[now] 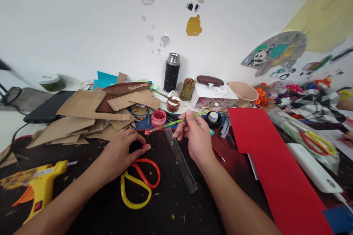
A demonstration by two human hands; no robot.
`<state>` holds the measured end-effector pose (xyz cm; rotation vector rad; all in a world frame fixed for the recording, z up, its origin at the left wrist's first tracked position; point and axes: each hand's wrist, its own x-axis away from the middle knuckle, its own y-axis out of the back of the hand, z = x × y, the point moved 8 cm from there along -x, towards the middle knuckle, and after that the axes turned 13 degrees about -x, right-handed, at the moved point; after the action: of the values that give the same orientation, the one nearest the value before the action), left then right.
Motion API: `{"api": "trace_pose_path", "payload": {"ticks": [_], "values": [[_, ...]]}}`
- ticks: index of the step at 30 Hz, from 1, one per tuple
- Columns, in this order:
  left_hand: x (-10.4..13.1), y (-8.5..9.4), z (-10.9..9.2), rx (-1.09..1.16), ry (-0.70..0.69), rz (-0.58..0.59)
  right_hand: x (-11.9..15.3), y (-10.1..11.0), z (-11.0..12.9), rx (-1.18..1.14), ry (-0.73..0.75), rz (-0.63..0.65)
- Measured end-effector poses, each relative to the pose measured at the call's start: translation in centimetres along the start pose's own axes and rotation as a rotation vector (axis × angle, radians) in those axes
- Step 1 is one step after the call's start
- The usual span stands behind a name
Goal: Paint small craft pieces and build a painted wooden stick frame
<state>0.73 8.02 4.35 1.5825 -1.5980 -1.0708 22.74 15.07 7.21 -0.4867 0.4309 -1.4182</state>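
Note:
My right hand (196,134) pinches a green paintbrush (179,120), its tip loaded with pink paint and pointing left. Between the thumb and finger of my left hand (121,152) is a small piece (146,147), partly pink and partly tan. The brush tip hovers just above that piece, apart from it. Behind the brush stands an open jar of pink paint (158,118). Scissors (140,183) with one red and one yellow handle lie below my left hand, their blades hidden. A clear ruler (182,161) lies between my hands.
Cut cardboard (79,104) is piled at the back left, near a yellow glue gun (41,185). Red sheets (271,165) and a white power strip (313,167) lie at right. A black flask (172,73) and a white box (213,95) stand by the wall.

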Motion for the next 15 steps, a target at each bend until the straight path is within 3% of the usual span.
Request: {"api": "trace_pose_path", "payload": {"ticks": [15], "values": [[0.28, 0.18, 0.89, 0.041, 0.081, -0.042, 0.05, -0.15, -0.07, -0.018, -0.016, 0.008]]}}
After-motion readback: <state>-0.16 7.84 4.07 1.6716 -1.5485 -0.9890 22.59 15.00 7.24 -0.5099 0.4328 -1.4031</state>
